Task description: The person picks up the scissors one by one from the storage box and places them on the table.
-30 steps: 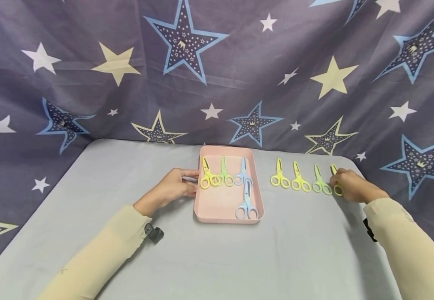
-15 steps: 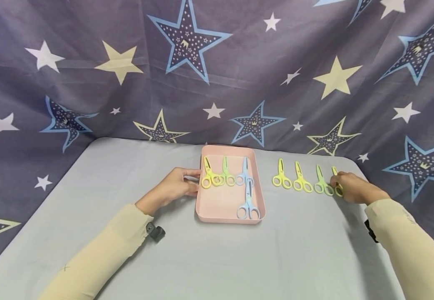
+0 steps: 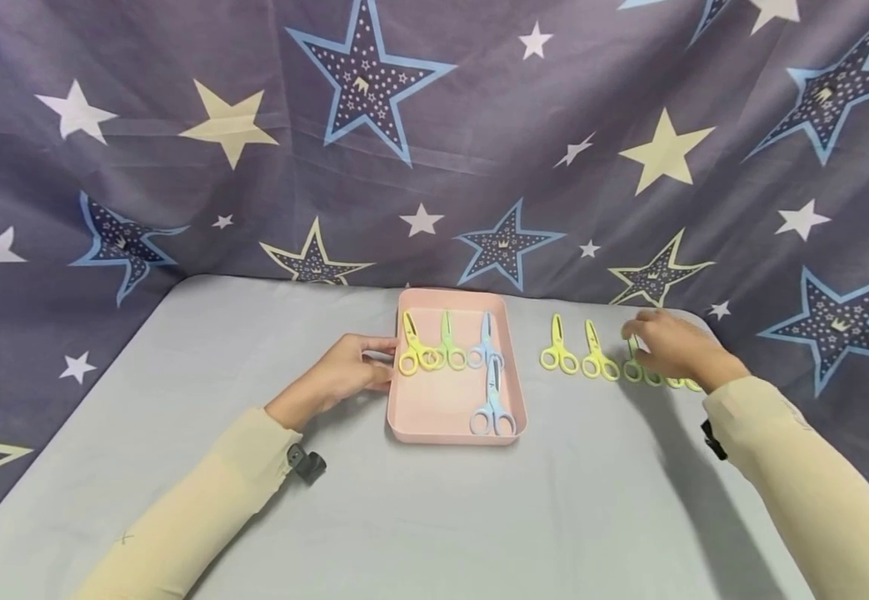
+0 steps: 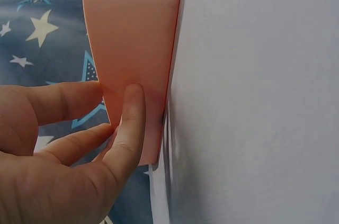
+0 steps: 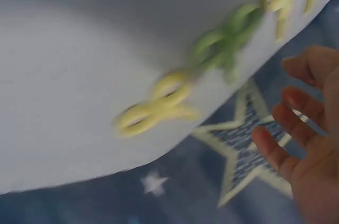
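In the head view, my left hand rests against the left wall of a pink tray. Its fingertips touch the outer side of the tray in the left wrist view. Inside lie yellow scissors, green scissors and two blue pairs, one lower. Above the right end of a scissors row, my right hand hovers, partly covering green scissors. The right wrist view shows this hand empty with parted fingers, beside blurred green and yellow scissors.
Two yellow scissors lie between the tray and the green pair. A grey cloth covers the table, and a dark star-patterned curtain hangs along its back edge.
My right hand has come off the rightmost yellow scissors and moved left over the green pair. Those yellow scissors still lie on the table. My left hand stays at the tray.
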`<state>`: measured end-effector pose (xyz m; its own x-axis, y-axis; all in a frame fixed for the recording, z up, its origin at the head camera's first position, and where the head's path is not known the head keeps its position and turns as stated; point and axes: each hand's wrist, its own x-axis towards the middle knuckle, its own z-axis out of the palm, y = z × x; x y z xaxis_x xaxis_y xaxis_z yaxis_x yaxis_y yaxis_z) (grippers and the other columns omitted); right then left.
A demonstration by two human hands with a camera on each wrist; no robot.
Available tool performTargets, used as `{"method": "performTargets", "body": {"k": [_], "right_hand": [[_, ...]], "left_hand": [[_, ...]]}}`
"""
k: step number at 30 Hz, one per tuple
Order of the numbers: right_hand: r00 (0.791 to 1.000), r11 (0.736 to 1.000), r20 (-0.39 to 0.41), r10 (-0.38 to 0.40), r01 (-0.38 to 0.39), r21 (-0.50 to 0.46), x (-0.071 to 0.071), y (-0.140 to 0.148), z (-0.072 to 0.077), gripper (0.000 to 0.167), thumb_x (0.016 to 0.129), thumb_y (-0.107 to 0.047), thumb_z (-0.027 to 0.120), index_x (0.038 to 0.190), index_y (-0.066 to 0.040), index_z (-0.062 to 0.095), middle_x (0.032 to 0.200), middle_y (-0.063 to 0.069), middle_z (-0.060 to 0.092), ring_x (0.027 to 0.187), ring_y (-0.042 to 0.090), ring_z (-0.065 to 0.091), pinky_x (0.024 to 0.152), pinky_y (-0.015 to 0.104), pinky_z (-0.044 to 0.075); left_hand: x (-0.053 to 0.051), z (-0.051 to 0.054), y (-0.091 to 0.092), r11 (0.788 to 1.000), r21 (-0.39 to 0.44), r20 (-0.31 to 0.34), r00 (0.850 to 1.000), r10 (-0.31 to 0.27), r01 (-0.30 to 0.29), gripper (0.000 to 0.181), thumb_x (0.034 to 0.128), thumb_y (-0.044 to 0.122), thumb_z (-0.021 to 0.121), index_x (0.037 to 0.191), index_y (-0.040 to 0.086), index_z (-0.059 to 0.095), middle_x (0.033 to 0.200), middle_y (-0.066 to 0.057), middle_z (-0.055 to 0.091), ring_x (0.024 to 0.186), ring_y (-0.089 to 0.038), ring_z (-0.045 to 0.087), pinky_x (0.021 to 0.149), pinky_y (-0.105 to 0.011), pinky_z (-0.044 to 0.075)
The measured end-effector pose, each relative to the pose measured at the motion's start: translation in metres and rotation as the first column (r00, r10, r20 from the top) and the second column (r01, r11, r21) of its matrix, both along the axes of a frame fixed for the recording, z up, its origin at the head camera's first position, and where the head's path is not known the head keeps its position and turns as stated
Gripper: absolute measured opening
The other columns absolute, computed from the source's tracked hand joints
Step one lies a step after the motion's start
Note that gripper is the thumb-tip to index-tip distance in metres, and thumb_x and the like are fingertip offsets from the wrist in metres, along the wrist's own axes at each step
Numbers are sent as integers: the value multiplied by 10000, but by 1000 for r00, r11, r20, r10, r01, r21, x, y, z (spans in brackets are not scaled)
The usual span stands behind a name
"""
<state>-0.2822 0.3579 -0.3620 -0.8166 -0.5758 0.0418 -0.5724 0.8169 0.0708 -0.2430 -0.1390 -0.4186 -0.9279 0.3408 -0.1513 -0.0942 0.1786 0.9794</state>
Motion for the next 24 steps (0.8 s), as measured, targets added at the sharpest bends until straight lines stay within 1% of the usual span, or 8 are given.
{"method": "performTargets", "body": {"k": [5, 8, 11, 14, 18, 24], "right_hand": [[996, 997, -36, 78, -78, 14, 1, -47, 15, 257, 820, -56, 748, 1074, -34, 720, 1039, 131, 667, 937, 371, 622, 771, 541, 590], [993, 993, -35, 114, -114, 16, 3, -73, 22, 255, 827, -59, 735, 1081, -45, 717, 1067, 135, 669, 967, 374, 616, 796, 537, 594], [992, 992, -20, 127, -126, 23, 4, -96, 27, 252, 852, -76, 736, 1103, -54, 716, 1106, 140, 670, 996, 371, 610, 843, 539, 594], [992, 992, -2, 123, -123, 18, 4, -118, 30, 270, 878, -95, 737, 1144, -52, 713, 1136, 140, 669, 1032, 368, 608, 872, 538, 593], [992, 992, 9, 126, -126, 2, 2, -146, 33, 309, 894, -118, 728, 1193, -44, 709, 1176, 142, 670, 1081, 370, 608, 913, 543, 587], [990, 991, 54, 133, -134, 7, -2, -191, 35, 320, 925, -160, 704, 1233, -74, 704, 1215, 116, 659, 1100, 335, 602, 915, 505, 586]], "left_hand": [[0, 1, 0, 1000, 15, 18, 1000, 6, -6, 590, 910, -134, 599, 1477, -112, 438, 1440, -317, 516, 1178, -424, 652, 887, -351, 650], [-1, 1, 0, 1000, 10, 26, 1000, 8, -8, 589, 912, -133, 602, 1478, -105, 442, 1439, -312, 518, 1181, -419, 652, 885, -342, 650], [-1, 2, 1, 1000, 4, 27, 1000, 8, -8, 587, 911, -133, 603, 1476, -104, 447, 1436, -308, 525, 1174, -416, 657, 880, -338, 652], [-1, 2, 1, 1000, 3, 20, 1000, 3, -3, 586, 911, -133, 597, 1476, -110, 443, 1438, -309, 523, 1173, -417, 657, 883, -341, 651], [-3, 2, 0, 1000, 7, 12, 1000, -2, 2, 582, 915, -135, 587, 1477, -115, 436, 1444, -314, 516, 1178, -423, 652, 893, -351, 648], [-2, 1, 0, 1000, 18, 28, 1000, -1, 1, 589, 917, -140, 588, 1483, -114, 427, 1452, -315, 507, 1191, -428, 643, 902, -355, 645]]}}
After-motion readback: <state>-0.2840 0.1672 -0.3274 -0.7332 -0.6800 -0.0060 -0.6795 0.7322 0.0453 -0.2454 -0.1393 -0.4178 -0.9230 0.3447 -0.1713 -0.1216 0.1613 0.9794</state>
